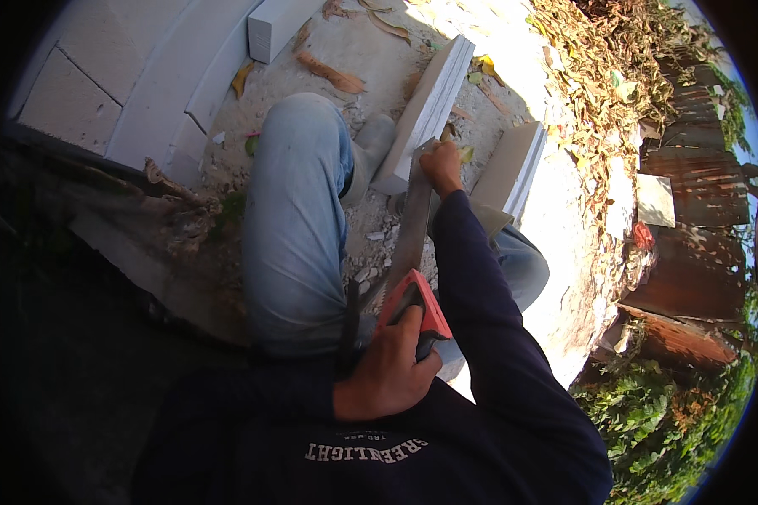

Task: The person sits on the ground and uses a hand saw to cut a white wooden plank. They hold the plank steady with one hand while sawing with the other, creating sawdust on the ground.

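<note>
A hand saw [413, 233] with a long grey blade and a red and black handle lies lengthwise in front of me, between my legs. My left hand [396, 366] is wrapped round its handle, close to my body. Far along the blade, my right hand [442, 166] is closed at the tip end; the fingertips are partly hidden, so the exact grip is unclear. Right by that hand, a long white block [421, 118] with a grooved side lies on the ground. A second white block [507, 172] lies to its right, beyond my forearm.
Another pale block [280, 29] stands at the far left, beside a wall of large white blocks [76, 105]. Rubble and dry leaves litter the ground [375, 63]. On the right are a leaf pile [598, 109], rusty metal sheets [691, 202] and green plants [648, 421].
</note>
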Action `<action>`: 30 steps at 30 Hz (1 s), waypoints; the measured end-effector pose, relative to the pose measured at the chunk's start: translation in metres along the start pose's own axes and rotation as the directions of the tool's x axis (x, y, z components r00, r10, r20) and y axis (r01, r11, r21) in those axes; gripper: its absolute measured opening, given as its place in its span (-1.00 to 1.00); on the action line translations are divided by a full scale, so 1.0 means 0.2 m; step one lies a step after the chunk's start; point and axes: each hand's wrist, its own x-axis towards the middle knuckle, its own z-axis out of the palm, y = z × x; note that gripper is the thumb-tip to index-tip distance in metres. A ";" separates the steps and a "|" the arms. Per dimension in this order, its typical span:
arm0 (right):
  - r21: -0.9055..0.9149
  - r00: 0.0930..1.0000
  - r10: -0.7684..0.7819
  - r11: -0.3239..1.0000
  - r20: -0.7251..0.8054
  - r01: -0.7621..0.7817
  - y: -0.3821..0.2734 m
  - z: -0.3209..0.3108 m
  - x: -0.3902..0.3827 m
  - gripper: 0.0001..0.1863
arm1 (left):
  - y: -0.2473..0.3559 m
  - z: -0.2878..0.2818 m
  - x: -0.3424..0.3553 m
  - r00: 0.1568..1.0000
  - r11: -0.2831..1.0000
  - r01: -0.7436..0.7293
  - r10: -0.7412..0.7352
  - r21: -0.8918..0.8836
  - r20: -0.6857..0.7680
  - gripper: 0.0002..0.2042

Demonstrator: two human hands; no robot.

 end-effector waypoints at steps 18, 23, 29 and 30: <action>0.713 0.540 0.683 0.039 0.492 -0.700 0.10 0.23 -0.34 -0.10 | 0.20 -0.49 0.48 0.971 0.972 -0.236 0.235 0.005 -0.044 -0.85; 0.606 0.426 0.477 -0.756 0.769 -0.248 0.16 0.49 -0.35 -0.08 | 0.29 -0.56 0.92 0.965 0.968 -0.249 0.250 0.024 -0.081 -0.86; 0.648 0.463 0.506 -0.728 0.728 -0.224 0.14 0.58 -0.20 -0.40 | 0.19 -0.53 1.10 0.977 0.980 -0.158 0.138 -0.121 -0.160 -0.85; 0.645 0.450 0.500 -0.718 0.739 -0.262 0.12 0.57 -0.19 -0.45 | 0.18 -0.54 1.08 0.980 0.984 -0.131 0.111 -0.119 -0.165 -0.84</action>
